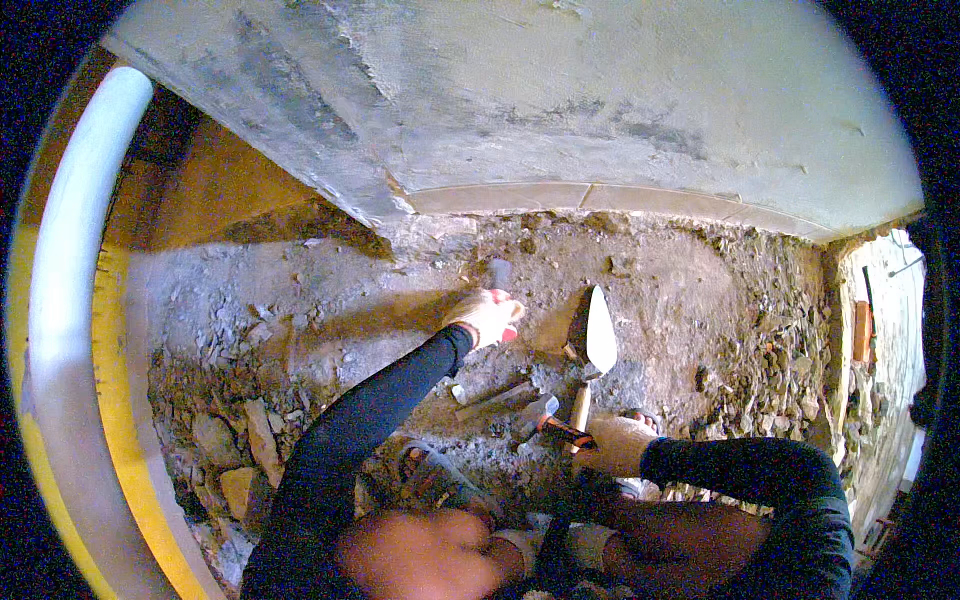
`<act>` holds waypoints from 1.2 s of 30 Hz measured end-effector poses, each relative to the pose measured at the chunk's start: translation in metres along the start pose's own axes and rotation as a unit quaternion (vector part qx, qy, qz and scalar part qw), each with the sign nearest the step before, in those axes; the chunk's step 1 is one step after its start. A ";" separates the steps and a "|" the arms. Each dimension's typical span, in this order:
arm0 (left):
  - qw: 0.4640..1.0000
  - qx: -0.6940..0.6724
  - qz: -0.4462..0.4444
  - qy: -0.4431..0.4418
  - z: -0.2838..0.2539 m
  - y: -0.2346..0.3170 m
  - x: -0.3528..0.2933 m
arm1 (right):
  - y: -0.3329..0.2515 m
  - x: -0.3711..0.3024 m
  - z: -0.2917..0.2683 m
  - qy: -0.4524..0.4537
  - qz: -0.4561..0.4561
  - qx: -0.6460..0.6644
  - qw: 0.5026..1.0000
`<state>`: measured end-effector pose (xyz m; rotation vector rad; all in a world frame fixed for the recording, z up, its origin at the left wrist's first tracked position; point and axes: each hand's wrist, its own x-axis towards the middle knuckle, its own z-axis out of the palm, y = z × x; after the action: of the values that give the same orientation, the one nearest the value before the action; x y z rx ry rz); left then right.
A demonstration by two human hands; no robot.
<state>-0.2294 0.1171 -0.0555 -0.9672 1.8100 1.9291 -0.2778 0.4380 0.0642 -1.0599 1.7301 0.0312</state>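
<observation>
One gloved left hand [487,318] reaches out over the rough dirt [680,310], its fingers curled in together; a short grey piece [500,272] shows just beyond them, and I cannot tell whether they grip it or merely sit beside it. Nearer the body, the right hand [615,447] is closed around the handle of a hammer [562,430], though its fingertips are hidden, and the hammer's head points left, low over the ground. A trowel [601,335] lies between the hands and to the right, blade pointing away, its wooden handle running down to the hammer; whether the two touch is unclear. Left of the hammer a flat bar [495,400] rests on the dirt. Trouble would most likely come from crowding: a swing from this low position could clip the trowel's handle and flip it, or glance off and catch the left hand. The shoe [435,475] is close too, so a slipped grip might drop the hammer onto a foot, and the loose stones [235,445] could roll underfoot and spoil the person's balance.
</observation>
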 end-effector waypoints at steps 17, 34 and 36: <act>0.996 0.070 -0.050 0.015 -0.030 0.000 0.015 | -0.012 0.001 -0.019 -0.061 0.034 -0.097 0.993; 0.991 -0.127 0.003 0.043 -0.019 -0.018 0.009 | 0.005 0.028 -0.019 0.006 -0.037 -0.167 0.985; 0.997 -0.064 0.001 0.038 -0.015 -0.019 0.016 | 0.008 0.028 -0.015 0.011 -0.047 -0.161 0.986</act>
<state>-0.2246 0.1020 -0.0802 -1.0952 1.7455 2.0575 -0.2959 0.4174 0.0454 -1.3821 1.7284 0.2472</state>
